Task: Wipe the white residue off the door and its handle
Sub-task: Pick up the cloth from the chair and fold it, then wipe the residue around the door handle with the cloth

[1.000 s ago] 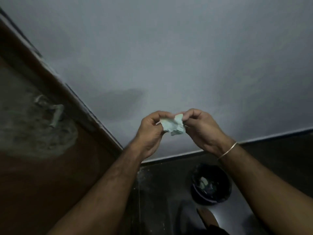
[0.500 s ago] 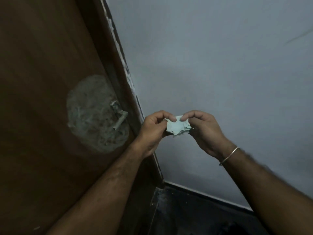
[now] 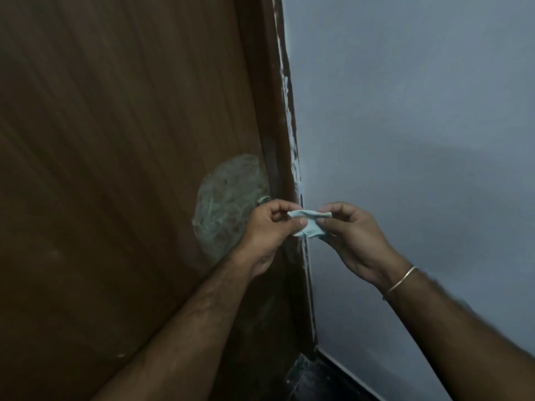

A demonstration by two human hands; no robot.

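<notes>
Brown wood fills the left half of my view: the door (image 3: 115,169), its grain running in long slanted streaks. Low on its right side sits a round patch of white residue (image 3: 228,204), smeared and streaky, reaching almost to the door's edge. The handle (image 3: 263,200) pokes out at the patch's right rim, mostly hidden behind my left hand (image 3: 269,227), so I cannot make out its shape. Right of that runs the dark frame (image 3: 278,125), with a ragged line of white paint along its outer edge where it meets the wall (image 3: 419,125).

My left hand hovers in front of the handle, thumb and fingers pinching one end of a small pale blue cloth (image 3: 308,224). The cloth stretches across the frame line to my right hand (image 3: 353,235), which pinches the other end, fingers curled round it. A thin metal bangle (image 3: 401,282) circles my right wrist.

Grey-blue and plain, the wall takes up the whole right side. At the bottom, a dark skirting (image 3: 362,380) runs along its foot, and a dark floor (image 3: 307,380) shows in the corner.
</notes>
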